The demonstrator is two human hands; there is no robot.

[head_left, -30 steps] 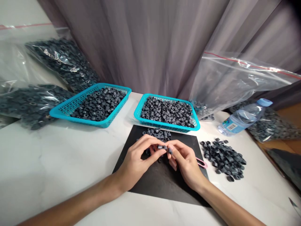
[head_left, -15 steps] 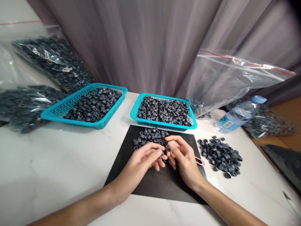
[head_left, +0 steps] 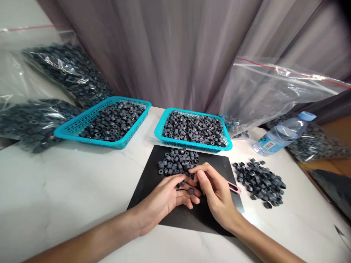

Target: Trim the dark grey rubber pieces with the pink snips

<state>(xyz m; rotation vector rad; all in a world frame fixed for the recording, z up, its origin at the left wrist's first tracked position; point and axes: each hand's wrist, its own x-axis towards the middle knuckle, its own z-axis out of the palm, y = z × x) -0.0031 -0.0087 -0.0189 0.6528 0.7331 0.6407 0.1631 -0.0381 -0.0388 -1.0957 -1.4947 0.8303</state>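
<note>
My left hand [head_left: 167,195] is turned palm up over the black mat [head_left: 189,219], its fingers loosely curled. A small dark grey ring-shaped piece [head_left: 191,190] lies on those fingers. To the right, my right hand [head_left: 216,193] has its fingers bent and its thumb and index fingertip apart, with nothing visible between them. Its index fingertip is at the near edge of a heap of the same thick-walled pieces [head_left: 178,160] on the mat. Partly behind my right hand lies a pink-handled tool [head_left: 234,187]; its other end is hidden.
Two blue baskets [head_left: 120,144] [head_left: 193,145] hold many dark pieces. A pile of thin dark caps [head_left: 260,182] lies right of the mat. Beyond are a water bottle [head_left: 283,133] and a zip bag [head_left: 263,91]. Filled bags [head_left: 65,69] stand at left, before a grey curtain [head_left: 164,47].
My left hand has opened from a pinch, and a piece now shows on its fingers. My right hand no longer shows the piece it pinched. The view has shifted slightly.
</note>
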